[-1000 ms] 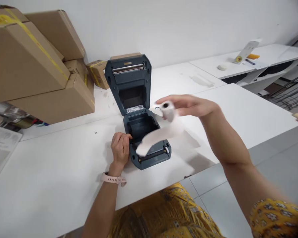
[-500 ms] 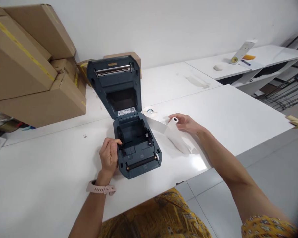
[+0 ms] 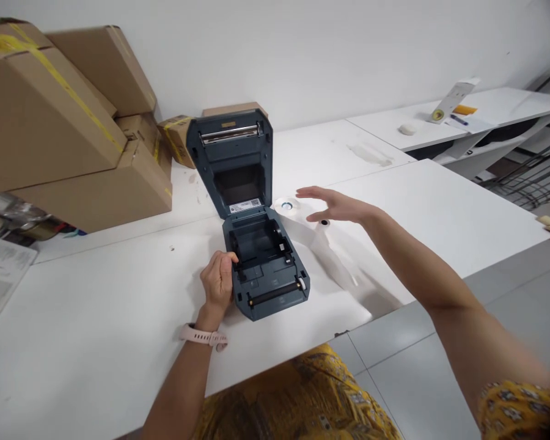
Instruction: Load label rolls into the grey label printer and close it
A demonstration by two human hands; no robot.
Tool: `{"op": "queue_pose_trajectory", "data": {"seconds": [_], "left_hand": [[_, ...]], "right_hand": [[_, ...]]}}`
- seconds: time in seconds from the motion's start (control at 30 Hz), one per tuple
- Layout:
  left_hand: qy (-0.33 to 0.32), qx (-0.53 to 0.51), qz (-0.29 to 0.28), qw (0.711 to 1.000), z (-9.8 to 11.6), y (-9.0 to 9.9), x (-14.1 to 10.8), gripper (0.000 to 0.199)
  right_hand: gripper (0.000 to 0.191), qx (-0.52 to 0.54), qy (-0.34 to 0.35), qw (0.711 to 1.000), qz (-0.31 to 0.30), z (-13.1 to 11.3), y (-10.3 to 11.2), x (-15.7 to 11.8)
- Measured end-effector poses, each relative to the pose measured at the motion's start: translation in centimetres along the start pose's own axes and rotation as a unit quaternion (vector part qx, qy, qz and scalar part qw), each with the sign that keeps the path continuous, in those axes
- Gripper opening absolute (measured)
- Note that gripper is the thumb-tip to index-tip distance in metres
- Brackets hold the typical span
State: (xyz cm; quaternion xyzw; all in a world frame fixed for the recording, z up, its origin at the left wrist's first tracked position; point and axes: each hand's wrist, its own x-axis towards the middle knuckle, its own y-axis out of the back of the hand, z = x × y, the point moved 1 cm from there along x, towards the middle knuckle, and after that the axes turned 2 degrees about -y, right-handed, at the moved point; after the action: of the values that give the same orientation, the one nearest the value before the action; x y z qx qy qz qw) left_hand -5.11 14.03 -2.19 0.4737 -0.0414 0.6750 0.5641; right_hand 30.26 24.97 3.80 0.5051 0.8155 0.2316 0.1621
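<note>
A dark blue-grey label printer (image 3: 266,275) stands on the white table with its lid (image 3: 238,160) raised. My left hand (image 3: 219,280) grips the printer's left side, fingers curled over the rim of its hollow bay. Just right of the printer lies a label roll (image 3: 286,206) with a blue-ringed core. A smaller white paper roll (image 3: 325,235) with a dark core stands nearer to me, a loose strip trailing from it. My right hand (image 3: 333,205) hovers above that smaller roll, thumb and fingers apart, holding nothing.
Cardboard boxes (image 3: 50,122) with yellow tape are stacked at the back left. A printed sheet in plastic (image 3: 2,278) lies at the left edge. On the far right table are a power strip (image 3: 456,98), a pen (image 3: 459,120) and a round white item (image 3: 407,129).
My right hand has let go of the smaller paper roll and risen up and back with fingers spread. My left hand keeps its grip on the printer. The view has shifted slightly.
</note>
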Motion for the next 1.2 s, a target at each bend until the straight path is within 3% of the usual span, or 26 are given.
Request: {"op": "queue_pose_trajectory", "data": {"seconds": [0.1,0.2,0.33,0.47,0.6,0.67,0.77,0.87,1.0,1.2], "left_hand": [[-0.002,0.001,0.004,1.000,0.0,-0.1,0.0,0.045],[-0.008,0.001,0.008,1.000,0.0,-0.3,-0.1,0.046],[-0.003,-0.001,0.016,1.000,-0.1,-0.6,-0.3,0.047],[0.006,-0.017,0.020,1.000,-0.2,-0.9,-0.5,0.046],[0.012,-0.022,0.022,0.999,-0.2,-1.0,-0.6,0.047],[0.012,-0.023,0.024,0.999,-0.1,-0.9,-0.6,0.047],[0.011,-0.018,0.025,0.999,0.0,-0.9,-0.5,0.046],[0.007,-0.016,0.028,0.999,0.0,-0.9,-0.6,0.045],[0.008,-0.022,0.028,0.999,-0.1,-1.0,-0.6,0.046],[0.020,-0.023,0.017,0.999,-0.2,-1.0,-0.7,0.046]], "right_hand": [[0.081,-0.062,-0.001,0.997,-0.034,-1.2,-1.7,4.0],[0.073,-0.064,-0.019,0.998,-0.015,-1.0,-2.6,5.8],[0.069,-0.053,-0.023,0.997,0.051,-1.4,-1.1,4.5],[0.069,0.048,0.042,0.992,0.105,-5.0,0.1,2.0],[0.071,0.057,0.103,0.993,0.014,-10.6,-2.7,1.3],[0.072,-0.032,0.105,0.992,-0.069,-12.8,-4.7,1.7],[0.072,-0.206,0.082,0.961,-0.165,-14.6,-7.2,2.7],[0.073,-0.307,0.063,0.930,-0.191,-14.8,-8.7,3.7],[0.075,-0.365,0.073,0.901,-0.222,-13.6,-10.0,4.8],[0.085,-0.364,0.097,0.893,-0.244,-10.9,-11.6,5.9]]}}
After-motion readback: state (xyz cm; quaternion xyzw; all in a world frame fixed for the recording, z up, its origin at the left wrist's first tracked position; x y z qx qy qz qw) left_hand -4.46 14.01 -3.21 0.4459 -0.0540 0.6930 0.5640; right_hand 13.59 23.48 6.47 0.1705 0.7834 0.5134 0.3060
